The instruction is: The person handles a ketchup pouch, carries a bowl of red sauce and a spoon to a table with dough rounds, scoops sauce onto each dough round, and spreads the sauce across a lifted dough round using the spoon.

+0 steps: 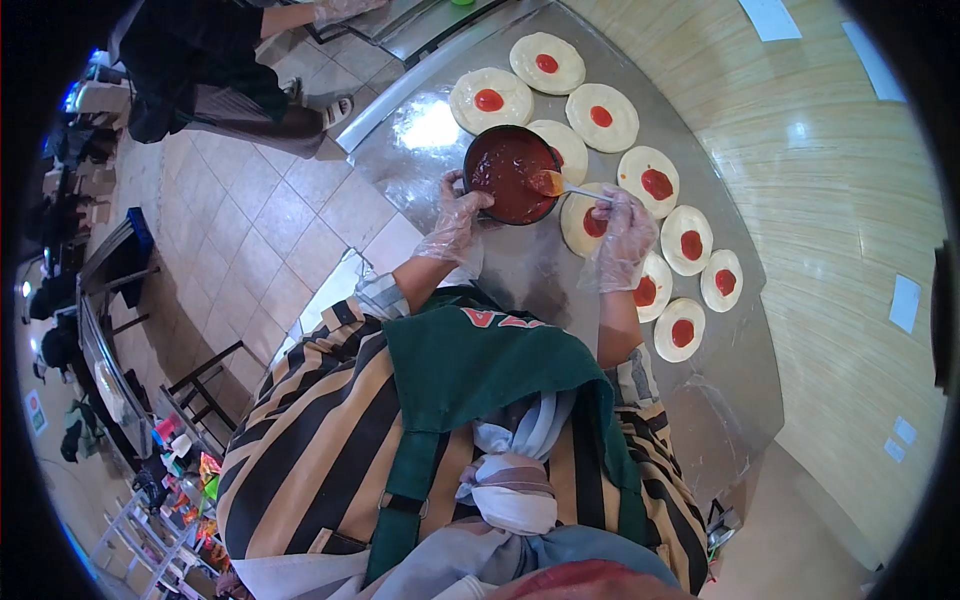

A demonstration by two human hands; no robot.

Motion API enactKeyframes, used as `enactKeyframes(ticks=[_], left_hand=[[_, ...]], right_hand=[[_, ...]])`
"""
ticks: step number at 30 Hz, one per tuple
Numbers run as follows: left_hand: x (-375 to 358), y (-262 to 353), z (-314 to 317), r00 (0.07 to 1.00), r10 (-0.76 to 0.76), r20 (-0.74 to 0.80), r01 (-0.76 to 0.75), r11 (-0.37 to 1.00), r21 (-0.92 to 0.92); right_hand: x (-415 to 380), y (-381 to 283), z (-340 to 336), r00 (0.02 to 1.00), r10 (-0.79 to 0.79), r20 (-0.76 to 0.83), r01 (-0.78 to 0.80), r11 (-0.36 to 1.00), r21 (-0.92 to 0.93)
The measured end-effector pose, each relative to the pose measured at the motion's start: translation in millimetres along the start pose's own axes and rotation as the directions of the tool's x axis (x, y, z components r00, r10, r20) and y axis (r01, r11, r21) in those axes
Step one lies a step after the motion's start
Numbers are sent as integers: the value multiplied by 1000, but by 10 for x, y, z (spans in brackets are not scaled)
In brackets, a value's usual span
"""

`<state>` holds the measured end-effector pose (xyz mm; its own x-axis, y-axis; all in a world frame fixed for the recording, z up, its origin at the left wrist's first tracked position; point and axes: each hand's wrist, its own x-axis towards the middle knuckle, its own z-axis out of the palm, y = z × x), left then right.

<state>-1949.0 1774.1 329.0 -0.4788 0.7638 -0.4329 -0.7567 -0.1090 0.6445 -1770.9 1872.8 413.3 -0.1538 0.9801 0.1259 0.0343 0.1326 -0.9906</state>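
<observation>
My left hand (458,222), in a clear plastic glove, grips the rim of a dark round bowl (510,218) of red sauce (500,172). In my gloved right hand (625,230) is a spoon (578,190) with a pale handle; its sauce-coated head is over the bowl's right side. Several flat dough rounds lie on the metal table, each showing a red sauce spot, such as the round (547,63) at the far end and the round (680,330) nearest me. The bowl and my right hand partly cover some rounds.
The metal table (700,410) runs beside a pale wood-look wall (820,180) on the right. Another person (215,80) stands on the tiled floor (270,215) at upper left, one gloved hand (345,8) near the table's far end. A black-framed stool (205,390) stands at left.
</observation>
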Motion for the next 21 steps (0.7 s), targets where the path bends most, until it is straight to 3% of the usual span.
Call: enactKeyframes(ticks=[4,8,10,11,13,14,15,17,18,20,21], left_hand=[[18,-24,-35,1000,-9,0,9,1000,5],[46,-75,-170,1000,-14,3,14,1000,3],[32,-67,-173,1000,-16,-3,16,1000,23],[14,-64,-179,1000,-14,0,14,1000,-1],[-10,-25,-170,1000,-14,-1,14,1000,-24],[-13,-20,-174,1000,-12,0,12,1000,-25],[-18,-16,-180,1000,-9,-1,9,1000,-25],[-14,-25,-196,1000,2,-5,-2,1000,-25],[1,-29,-198,1000,9,-10,-9,1000,-25],[-5,-13,-169,1000,8,-15,-8,1000,-23],[-9,-11,-161,1000,4,-15,-5,1000,-18]], right_hand=[[88,34,-61,991,69,-113,-48,983,178],[173,84,-36,982,77,-171,-35,971,237],[214,123,24,977,-127,-170,130,992,6],[248,181,20,977,-126,-170,129,992,7],[274,195,51,900,-396,181,435,796,-422],[301,186,19,852,-388,351,523,642,-561],[310,232,22,852,-388,352,524,643,-559],[336,341,33,743,-402,535,669,411,-619],[336,286,38,740,-404,538,672,410,-616],[286,51,25,819,-406,405,573,580,-579],[246,-15,20,819,-404,408,574,579,-579]])
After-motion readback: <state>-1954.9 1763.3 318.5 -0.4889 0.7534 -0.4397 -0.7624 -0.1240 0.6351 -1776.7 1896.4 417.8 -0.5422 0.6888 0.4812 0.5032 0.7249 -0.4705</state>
